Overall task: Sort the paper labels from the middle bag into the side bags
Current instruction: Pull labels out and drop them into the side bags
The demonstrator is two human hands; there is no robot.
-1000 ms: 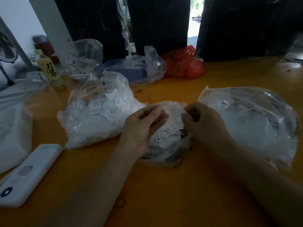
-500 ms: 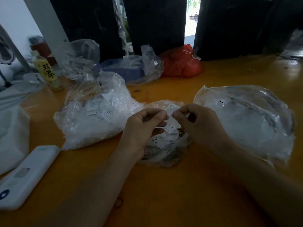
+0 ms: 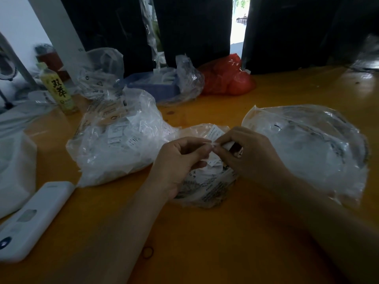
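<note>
The middle bag (image 3: 207, 187), small and clear with printed text, lies on the orange table and holds white paper labels (image 3: 213, 163). Over its mouth my left hand (image 3: 180, 160) and my right hand (image 3: 248, 154) meet fingertip to fingertip, both pinching small white paper labels (image 3: 215, 136). The left side bag (image 3: 114, 144) is crumpled, clear and filled with labels. To the right lies the right side bag (image 3: 309, 148), large and clear, with little visible inside.
A white power bank (image 3: 34, 218) lies front left beside a white box (image 3: 14, 171). At the back stand a yellow drink bottle (image 3: 58, 89), a blue tray in plastic (image 3: 158, 87), more clear bags (image 3: 100, 74) and a red bag (image 3: 225, 76). A rubber band (image 3: 148, 252) lies near my left forearm.
Both hands have lifted from the middle bag's mouth and drawn together. Their fingertips now meet on a label held above the bag.
</note>
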